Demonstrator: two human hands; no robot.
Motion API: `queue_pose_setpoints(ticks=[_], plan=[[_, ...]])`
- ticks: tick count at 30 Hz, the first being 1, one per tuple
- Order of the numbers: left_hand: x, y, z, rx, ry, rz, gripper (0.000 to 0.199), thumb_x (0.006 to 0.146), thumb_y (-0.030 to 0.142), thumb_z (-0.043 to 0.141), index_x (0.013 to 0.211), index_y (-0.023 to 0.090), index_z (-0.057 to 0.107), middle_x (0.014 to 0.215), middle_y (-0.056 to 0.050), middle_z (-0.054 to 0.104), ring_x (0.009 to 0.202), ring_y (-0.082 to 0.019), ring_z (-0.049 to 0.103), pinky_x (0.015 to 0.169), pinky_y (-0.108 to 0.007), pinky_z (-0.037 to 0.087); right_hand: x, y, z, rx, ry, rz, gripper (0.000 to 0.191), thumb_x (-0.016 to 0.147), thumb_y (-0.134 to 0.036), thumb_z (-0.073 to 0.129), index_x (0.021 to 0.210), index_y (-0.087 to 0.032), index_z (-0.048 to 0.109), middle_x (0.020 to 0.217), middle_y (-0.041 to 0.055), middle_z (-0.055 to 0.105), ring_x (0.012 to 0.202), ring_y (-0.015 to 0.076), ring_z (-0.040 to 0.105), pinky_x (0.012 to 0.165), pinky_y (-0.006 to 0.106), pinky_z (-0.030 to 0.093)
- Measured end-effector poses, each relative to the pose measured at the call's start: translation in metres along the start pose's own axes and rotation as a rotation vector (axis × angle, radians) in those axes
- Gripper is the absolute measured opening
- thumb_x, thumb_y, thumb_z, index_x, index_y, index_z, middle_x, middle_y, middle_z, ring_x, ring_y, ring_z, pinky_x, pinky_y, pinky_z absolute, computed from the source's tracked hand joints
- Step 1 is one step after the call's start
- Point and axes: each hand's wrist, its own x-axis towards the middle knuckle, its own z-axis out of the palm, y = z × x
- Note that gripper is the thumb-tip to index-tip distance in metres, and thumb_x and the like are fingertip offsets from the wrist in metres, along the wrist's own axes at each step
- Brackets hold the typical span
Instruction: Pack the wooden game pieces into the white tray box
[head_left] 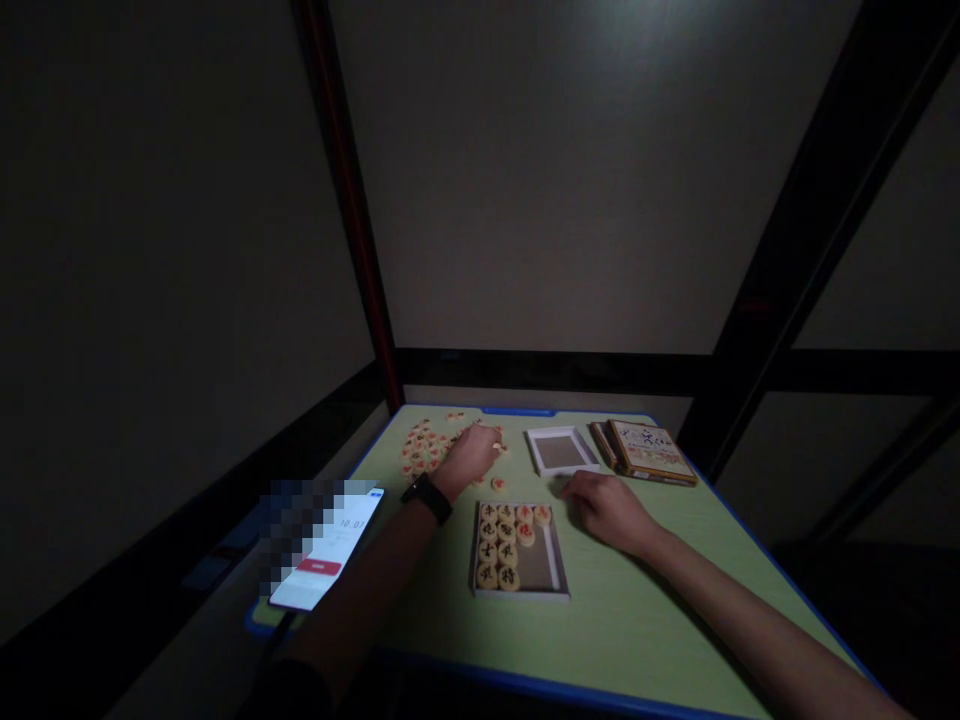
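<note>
My left hand (471, 456), with a dark watch on its wrist, reaches to the right side of a loose pile of Chinese chess pieces (424, 447). Its fingers are curled together, and a round piece shows at the fingertips. Loosely closed, my right hand (609, 508) rests on the table, with nothing visible in it. Between my forearms lies a shallow white box (556, 560). Black-marked pieces (497, 550) fill two columns at its left, and a few red-marked ones (526, 532) sit at its upper right. A single red piece (498, 484) lies beyond the box.
A bare white box tray (562, 470) lies beyond my right hand. Printed boxes (651, 452) are stacked at the table's far right. A lit phone (330, 550) sits at the left edge. The green table (630, 620) has a blue rim, with walls behind and left.
</note>
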Motion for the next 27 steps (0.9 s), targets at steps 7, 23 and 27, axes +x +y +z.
queue_pose_setpoints(ticks=[7,23,27], plan=[[-0.005,0.028,0.011,-0.502,0.053,0.115,0.018,0.078,0.023,0.061,0.079,0.014,0.076,0.068,-0.001,0.068,0.067,-0.014,0.058,0.064,-0.022,0.042,0.004,-0.011,0.005,0.235,0.321,-0.021,0.036,0.085,-0.011,0.047,0.117,-0.020,0.062,0.104,0.0090,0.070,0.088,0.0214,0.070,0.081,0.036,0.057],[-0.012,0.043,0.003,-1.074,-0.262,0.103,0.025,0.075,0.035,0.067,0.083,0.011,0.069,0.083,-0.008,0.073,0.063,-0.011,0.063,0.057,-0.020,0.048,0.005,-0.009,0.008,0.125,0.413,-0.091,0.021,0.095,-0.023,0.051,0.105,-0.022,0.069,0.090,0.0078,0.077,0.075,0.0204,0.073,0.067,0.030,0.059],[-0.011,0.035,0.001,-0.960,-0.182,0.079,0.021,0.078,0.034,0.065,0.081,0.013,0.066,0.075,-0.005,0.070,0.060,-0.011,0.063,0.052,-0.019,0.047,0.006,-0.006,0.007,0.075,0.439,-0.084,0.021,0.096,-0.025,0.051,0.106,-0.021,0.070,0.088,0.0089,0.075,0.075,0.0214,0.072,0.067,0.032,0.059]])
